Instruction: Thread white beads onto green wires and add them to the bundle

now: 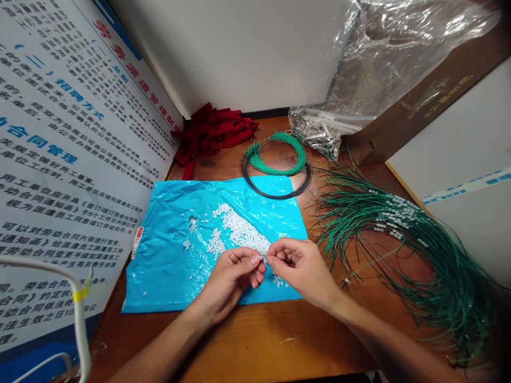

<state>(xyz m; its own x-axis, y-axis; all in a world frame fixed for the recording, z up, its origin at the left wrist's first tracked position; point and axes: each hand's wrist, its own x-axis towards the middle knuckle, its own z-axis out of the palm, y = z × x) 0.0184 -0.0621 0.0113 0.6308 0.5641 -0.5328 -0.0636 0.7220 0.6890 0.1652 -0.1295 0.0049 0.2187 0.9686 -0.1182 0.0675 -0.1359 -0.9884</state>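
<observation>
My left hand (235, 274) and my right hand (301, 266) meet above a blue plastic sheet (167, 223), fingertips almost touching. Thumb and forefinger of each are pinched together. A tiny pale speck shows between the two pinches, too small to name. Just behind the hands lies a heap of small white beads (241, 226). A few more beads lie scattered on the sheet, some beneath my right hand.
Coiled green cord (297, 159) and a dark coil (275, 197) lie behind the sheet. Many green strands with white pieces (399, 215) spread at right. Red fabric strips (215, 130), a clear bag of metal pieces (319, 130) and a printed board (80, 133) stand around.
</observation>
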